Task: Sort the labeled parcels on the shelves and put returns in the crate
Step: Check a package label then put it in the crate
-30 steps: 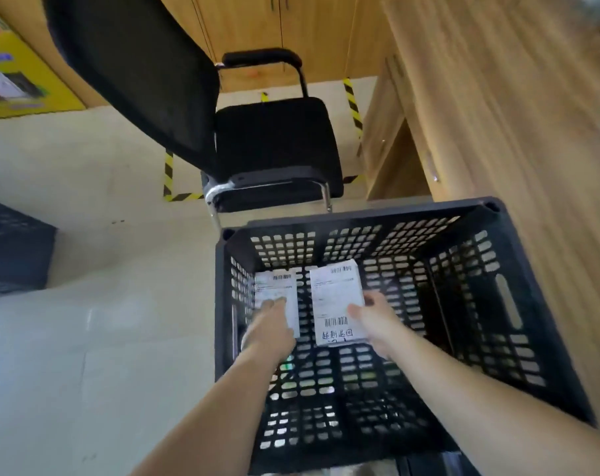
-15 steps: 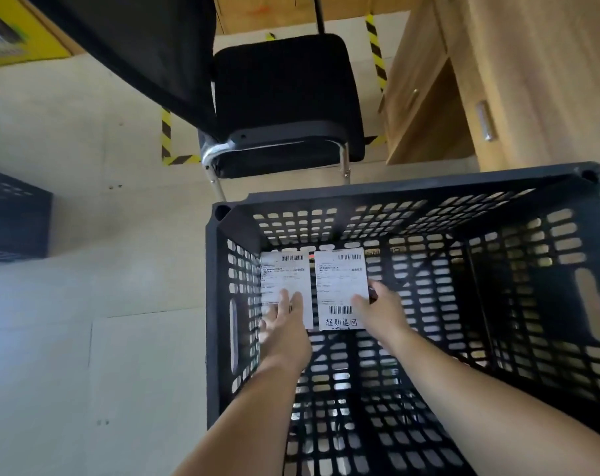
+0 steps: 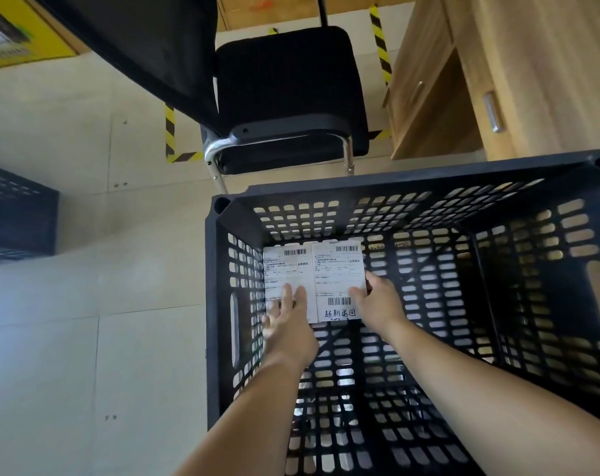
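In the far left corner of the black perforated plastic crate, the left white labelled parcel is pressed flat by the straight-fingered left hand. The touching right white labelled parcel is pinched at its edge by the right hand, probably for neat alignment.

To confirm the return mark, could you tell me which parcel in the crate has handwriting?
The right parcel, in the right hand: handwritten characters below its lower barcode. The left parcel visibly shows only print.

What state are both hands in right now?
Left hand: open, straight fingers resting on the left parcel.
Right hand: closed, pinching the right parcel at its edge.
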